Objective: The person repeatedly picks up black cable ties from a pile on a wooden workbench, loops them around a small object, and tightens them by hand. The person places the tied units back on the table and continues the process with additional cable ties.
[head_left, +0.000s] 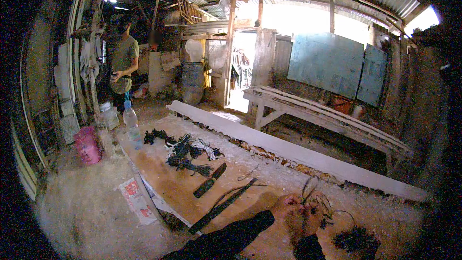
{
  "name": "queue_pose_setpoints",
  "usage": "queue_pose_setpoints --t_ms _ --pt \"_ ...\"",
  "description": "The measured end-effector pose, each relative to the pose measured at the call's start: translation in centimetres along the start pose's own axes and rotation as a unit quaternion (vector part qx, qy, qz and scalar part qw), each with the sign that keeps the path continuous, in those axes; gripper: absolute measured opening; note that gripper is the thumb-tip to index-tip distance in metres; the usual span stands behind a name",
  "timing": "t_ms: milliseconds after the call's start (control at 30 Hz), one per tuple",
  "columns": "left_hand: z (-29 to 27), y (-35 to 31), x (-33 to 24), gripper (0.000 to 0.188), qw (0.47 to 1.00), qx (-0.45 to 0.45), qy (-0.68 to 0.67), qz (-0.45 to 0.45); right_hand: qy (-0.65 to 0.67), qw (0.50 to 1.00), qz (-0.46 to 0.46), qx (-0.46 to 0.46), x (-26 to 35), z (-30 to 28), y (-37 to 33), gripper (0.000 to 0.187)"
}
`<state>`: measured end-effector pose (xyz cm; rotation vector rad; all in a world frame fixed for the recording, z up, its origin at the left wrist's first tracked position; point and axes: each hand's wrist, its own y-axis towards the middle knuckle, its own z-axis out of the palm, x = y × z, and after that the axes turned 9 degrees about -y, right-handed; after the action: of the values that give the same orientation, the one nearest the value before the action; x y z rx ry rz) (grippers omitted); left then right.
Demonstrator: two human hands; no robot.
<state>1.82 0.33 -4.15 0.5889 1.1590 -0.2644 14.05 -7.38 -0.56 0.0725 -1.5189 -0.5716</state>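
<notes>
Over the right part of the worktable (166,163), my left hand (287,207) and my right hand (308,219) meet with fingers pinched together. Between them are thin dark strands (310,188), like cord or wire; the exact kind is hard to tell. Loose loops of the strand stick up and trail to the right of my fingers. A dark heap of strands (356,240) lies just right of my right hand. Left of my hands rest a long dark strip (224,207) and a short flat dark piece (210,181), perhaps a blade.
Bundles of black and pale strands (190,151) and a clear bottle (130,123) sit at the table's far left. A pale raised board (288,149) edges the far side. Beyond are a bench (327,118), a pink bucket (88,145), a barrel (193,83) and a standing person (125,58).
</notes>
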Motion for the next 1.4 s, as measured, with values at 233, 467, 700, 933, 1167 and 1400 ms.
queue_pose_setpoints --t_ms 233,467,700,933,1167,1400 --pt "0.2 0.2 0.0 0.015 0.998 -0.016 0.022 0.057 -0.359 0.884 -0.291 -0.069 3.6 0.8 -1.2 0.016" --pt "-0.1 -0.2 -1.7 0.014 0.992 0.028 -0.108 -0.057 0.19 0.977 -0.009 0.096 3.6 1.5 -1.2 0.027" --pt "-1.2 0.0 -1.2 0.021 0.997 0.015 -0.071 -0.042 -0.272 0.93 -0.241 0.062 3.1 0.8 -1.2 0.017" --pt "0.0 -0.8 -3.3 0.018 0.992 0.036 -0.114 -0.031 -0.147 0.982 -0.123 0.008 3.1 1.2 -1.2 0.003" --pt "1.0 -1.2 -4.4 0.013 0.963 0.015 0.202 0.18 0.159 0.975 0.11 0.105 4.0 0.4 -0.3 0.01" --pt "1.6 -1.8 -5.4 0.012 0.992 0.033 0.08 0.091 0.254 0.94 0.181 0.139 3.5 0.1 0.2 0.011"
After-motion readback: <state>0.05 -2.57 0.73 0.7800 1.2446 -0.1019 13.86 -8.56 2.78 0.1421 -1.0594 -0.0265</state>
